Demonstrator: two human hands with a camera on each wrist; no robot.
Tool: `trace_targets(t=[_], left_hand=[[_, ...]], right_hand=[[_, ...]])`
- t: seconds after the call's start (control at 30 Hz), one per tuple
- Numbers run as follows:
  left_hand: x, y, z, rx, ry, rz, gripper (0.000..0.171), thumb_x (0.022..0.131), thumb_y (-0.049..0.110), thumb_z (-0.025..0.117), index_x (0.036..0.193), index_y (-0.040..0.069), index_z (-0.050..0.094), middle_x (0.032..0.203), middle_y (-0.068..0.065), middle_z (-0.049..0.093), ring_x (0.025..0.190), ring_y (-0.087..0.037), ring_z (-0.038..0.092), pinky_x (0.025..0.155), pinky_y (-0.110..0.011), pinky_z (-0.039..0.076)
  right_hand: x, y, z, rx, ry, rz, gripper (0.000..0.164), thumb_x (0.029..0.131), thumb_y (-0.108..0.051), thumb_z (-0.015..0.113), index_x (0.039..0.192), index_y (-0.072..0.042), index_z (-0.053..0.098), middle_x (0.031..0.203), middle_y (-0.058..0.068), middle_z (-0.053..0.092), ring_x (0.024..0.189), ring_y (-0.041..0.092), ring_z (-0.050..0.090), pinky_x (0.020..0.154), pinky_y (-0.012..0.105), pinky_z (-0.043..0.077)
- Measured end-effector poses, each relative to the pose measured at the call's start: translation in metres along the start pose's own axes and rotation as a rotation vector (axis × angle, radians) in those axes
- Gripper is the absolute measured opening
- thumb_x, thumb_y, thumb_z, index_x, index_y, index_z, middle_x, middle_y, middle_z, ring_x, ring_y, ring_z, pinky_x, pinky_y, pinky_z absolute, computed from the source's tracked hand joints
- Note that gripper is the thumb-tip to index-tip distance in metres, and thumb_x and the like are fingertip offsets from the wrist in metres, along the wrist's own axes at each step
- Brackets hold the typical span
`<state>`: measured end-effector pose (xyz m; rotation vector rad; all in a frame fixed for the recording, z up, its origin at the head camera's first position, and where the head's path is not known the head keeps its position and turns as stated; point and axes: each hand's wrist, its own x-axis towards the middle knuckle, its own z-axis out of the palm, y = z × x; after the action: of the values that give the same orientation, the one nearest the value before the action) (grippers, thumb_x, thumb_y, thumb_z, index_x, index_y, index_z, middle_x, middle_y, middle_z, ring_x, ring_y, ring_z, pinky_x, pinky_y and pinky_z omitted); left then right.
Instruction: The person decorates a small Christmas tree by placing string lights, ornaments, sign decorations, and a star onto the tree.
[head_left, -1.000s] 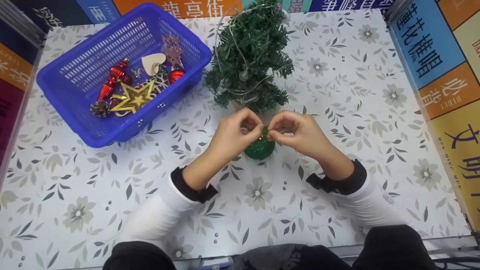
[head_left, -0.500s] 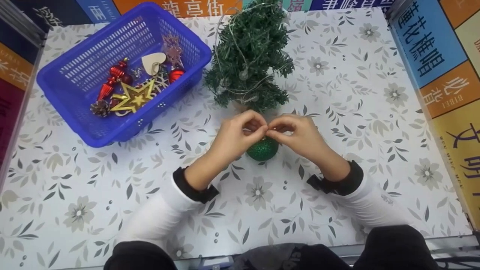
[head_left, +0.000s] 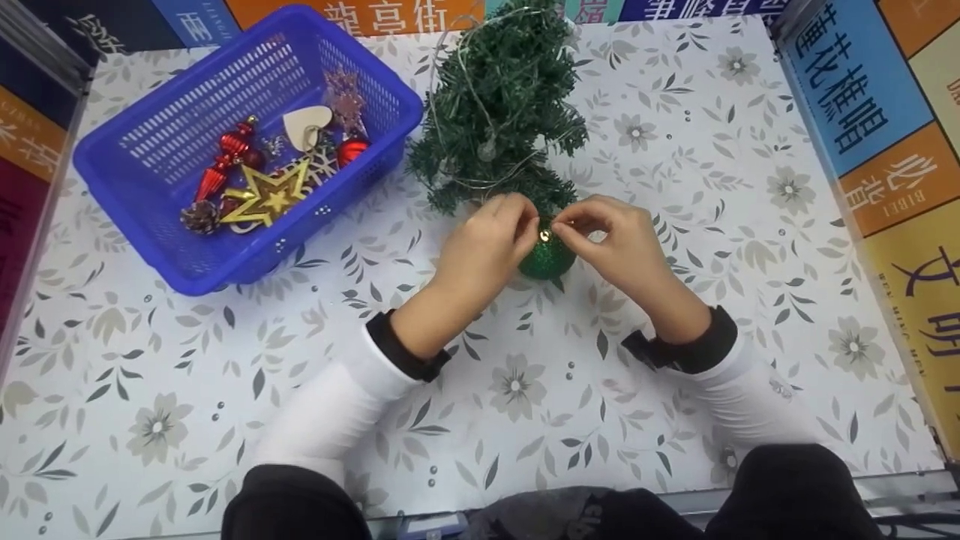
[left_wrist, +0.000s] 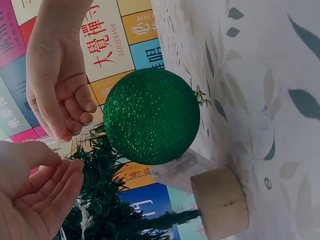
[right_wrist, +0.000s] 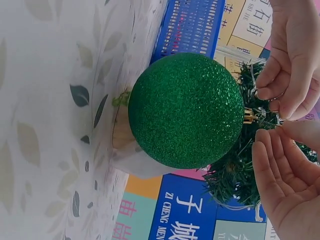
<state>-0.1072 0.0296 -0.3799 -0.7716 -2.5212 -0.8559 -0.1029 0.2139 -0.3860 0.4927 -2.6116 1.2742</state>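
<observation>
While the left hand [head_left: 486, 246] and right hand [head_left: 628, 241] pinched a cord [left_wrist: 59, 145], a green ball [head_left: 547, 260] hung below their fingers, the tree [head_left: 504, 97] beyond.

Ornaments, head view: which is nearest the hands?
The glittery green ball, outside the blue basket; the gold star, pale heart and red ornaments lie inside it.

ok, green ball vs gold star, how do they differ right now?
Shape: the green ball is round; the gold star is pointed, with a smaller star in its middle.
Place: the ball is in front of the tree; the star lies in the blue basket.
Handling: the left hand and right hand pinch at the ball's top; neither touches the star.
Shared: both show gold, the ball only on its cap.
</observation>
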Motion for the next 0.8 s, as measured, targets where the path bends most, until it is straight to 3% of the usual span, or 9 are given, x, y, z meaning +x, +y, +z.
trace_targets(t=[0.2, 0.33, 0.53, 0.8], left_hand=[[0.007, 0.003, 0.008, 0.373, 0.201, 0.081, 0.013, 0.092, 0.019, 0.061, 0.084, 0.009, 0.065, 0.074, -0.002, 0.066, 0.054, -0.018, 0.061, 0.045, -0.027, 0.050], [0.013, 0.004, 0.010, 0.540, 0.264, 0.086, 0.016, 0.091, 0.024, 0.061, 0.080, 0.012, 0.064, 0.069, 0.000, 0.064, 0.049, -0.017, 0.058, 0.040, -0.028, 0.044], [0.017, 0.005, 0.014, 0.614, 0.251, 0.083, 0.016, 0.091, 0.020, 0.058, 0.077, 0.014, 0.062, 0.067, 0.000, 0.063, 0.048, -0.017, 0.057, 0.039, -0.028, 0.042], [0.018, 0.002, 0.018, 0.644, 0.288, 0.075, 0.013, 0.089, 0.018, 0.059, 0.076, 0.015, 0.062, 0.065, 0.001, 0.063, 0.048, -0.016, 0.057, 0.039, -0.028, 0.042]], right_hand=[[0.009, 0.002, -0.001, -0.063, 0.035, -0.013, 0.010, 0.087, -0.010, 0.071, 0.091, 0.000, 0.073, 0.086, 0.010, 0.072, 0.076, 0.021, 0.067, 0.072, 0.016, 0.051], [0.014, 0.001, -0.002, -0.080, 0.021, 0.009, 0.011, 0.088, -0.011, 0.070, 0.091, -0.001, 0.073, 0.086, 0.011, 0.072, 0.077, 0.021, 0.068, 0.073, 0.018, 0.051], [0.020, 0.004, -0.001, -0.089, 0.013, 0.024, 0.010, 0.088, -0.009, 0.069, 0.091, 0.000, 0.073, 0.086, 0.012, 0.072, 0.075, 0.021, 0.066, 0.069, 0.017, 0.049], [0.025, 0.005, 0.003, -0.124, 0.025, 0.018, 0.010, 0.088, -0.010, 0.069, 0.091, -0.001, 0.073, 0.085, 0.012, 0.072, 0.072, 0.021, 0.064, 0.065, 0.020, 0.047]])
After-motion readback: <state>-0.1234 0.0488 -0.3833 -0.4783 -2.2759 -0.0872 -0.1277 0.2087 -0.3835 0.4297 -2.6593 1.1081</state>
